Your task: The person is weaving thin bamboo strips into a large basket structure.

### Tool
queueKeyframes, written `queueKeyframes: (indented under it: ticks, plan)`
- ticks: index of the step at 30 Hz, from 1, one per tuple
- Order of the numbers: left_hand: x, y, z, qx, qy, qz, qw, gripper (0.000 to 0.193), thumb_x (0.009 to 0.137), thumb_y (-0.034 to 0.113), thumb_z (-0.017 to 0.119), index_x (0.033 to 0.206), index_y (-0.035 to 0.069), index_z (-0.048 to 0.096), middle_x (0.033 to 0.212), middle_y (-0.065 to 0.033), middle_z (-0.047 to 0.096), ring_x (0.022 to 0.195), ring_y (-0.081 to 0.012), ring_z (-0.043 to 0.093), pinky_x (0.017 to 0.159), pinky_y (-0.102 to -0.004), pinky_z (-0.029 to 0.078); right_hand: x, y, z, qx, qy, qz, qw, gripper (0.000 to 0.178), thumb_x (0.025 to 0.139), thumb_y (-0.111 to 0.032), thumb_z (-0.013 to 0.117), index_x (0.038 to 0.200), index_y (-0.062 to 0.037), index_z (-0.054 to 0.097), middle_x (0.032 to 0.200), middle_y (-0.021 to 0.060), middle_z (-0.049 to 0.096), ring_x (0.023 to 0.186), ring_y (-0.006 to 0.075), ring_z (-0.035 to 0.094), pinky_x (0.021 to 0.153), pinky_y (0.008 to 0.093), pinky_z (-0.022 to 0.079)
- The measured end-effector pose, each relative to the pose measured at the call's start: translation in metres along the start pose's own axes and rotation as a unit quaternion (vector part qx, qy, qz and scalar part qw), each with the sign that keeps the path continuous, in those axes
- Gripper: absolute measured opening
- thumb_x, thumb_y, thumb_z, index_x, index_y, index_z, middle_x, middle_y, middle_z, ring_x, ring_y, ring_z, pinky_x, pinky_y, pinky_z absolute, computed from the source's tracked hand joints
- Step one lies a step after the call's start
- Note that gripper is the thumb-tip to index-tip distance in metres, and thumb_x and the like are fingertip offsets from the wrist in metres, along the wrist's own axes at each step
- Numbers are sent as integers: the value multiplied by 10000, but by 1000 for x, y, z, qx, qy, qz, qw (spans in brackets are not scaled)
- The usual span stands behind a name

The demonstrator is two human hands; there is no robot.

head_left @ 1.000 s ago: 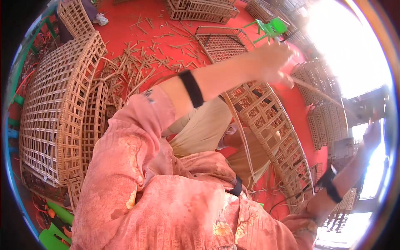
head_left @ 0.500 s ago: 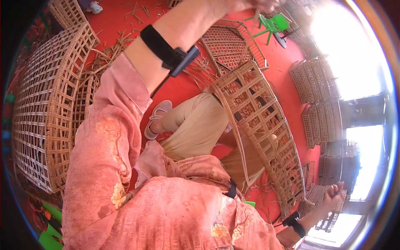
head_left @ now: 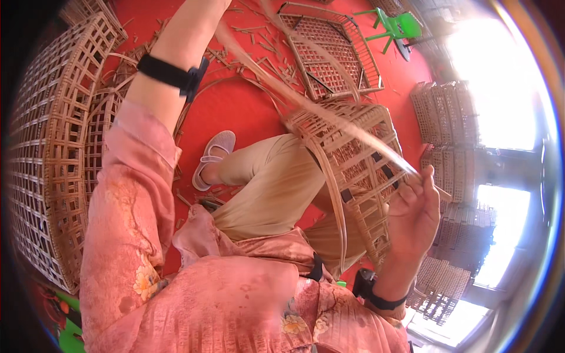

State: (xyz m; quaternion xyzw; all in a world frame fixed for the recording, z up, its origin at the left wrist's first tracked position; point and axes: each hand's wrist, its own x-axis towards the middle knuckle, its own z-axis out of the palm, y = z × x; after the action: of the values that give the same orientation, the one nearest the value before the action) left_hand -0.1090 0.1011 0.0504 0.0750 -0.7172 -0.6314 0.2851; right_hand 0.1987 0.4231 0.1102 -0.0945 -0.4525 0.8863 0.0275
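My right hand [head_left: 413, 215] is raised at the right, its fingers closed around one end of a long pale cane strip [head_left: 329, 117]. Slanting across the view, the strip is smeared by motion toward its upper left. My left arm reaches up past the top edge, so the left hand is out of sight. A woven cane basket [head_left: 356, 150] rests tilted by my legs, partly behind the strip and my right hand. Loose bent canes [head_left: 334, 206] hang from its near side.
A large lattice basket [head_left: 50, 153] stands at the left. Further off lie a shallow basket [head_left: 329, 59] and cane offcuts [head_left: 265, 44] on the red floor [head_left: 253, 112]. A green chair [head_left: 397, 28] is at the back, with stacked baskets [head_left: 444, 115] along the right.
My right hand has come up and inward from the lower right, now with the strip in it. My left hand has left the view over the top edge. The basket by my legs has shifted.
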Motion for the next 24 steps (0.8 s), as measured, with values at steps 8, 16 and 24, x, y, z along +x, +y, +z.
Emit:
queueKeyframes:
  ticks: [8, 16, 24]
  plan:
    - [-61, -98, -52, 159, -304, 36, 939, 280, 919, 301, 642, 979, 45, 739, 836, -84, 680, 742, -181, 648, 673, -372, 506, 29, 27, 32, -40, 24, -22, 999, 381, 1059, -230, 439, 1353, -8, 537, 949, 97, 631, 862, 226, 627, 702, 326, 540]
    - [-214, 15, -41, -535, -562, 36, 630, 232, 933, 165, 675, 1000, -55, 706, 932, -179, 684, 786, -275, 680, 707, -355, 548, 32, 45, 39, -189, 30, -56, 980, 409, 1065, -220, 413, 1354, 52, 512, 1058, 157, 646, 932, 253, 652, 704, 319, 569]
    - [-215, 49, -7, -275, -368, 215, 862, 268, 873, 195, 732, 1048, 2, 670, 899, -118, 657, 801, -254, 663, 665, -349, 551, 4, 59, 34, -486, 76, -93, 866, 345, 971, -213, 585, 1122, 95, 621, 1021, 171, 684, 966, 224, 655, 851, 335, 531]
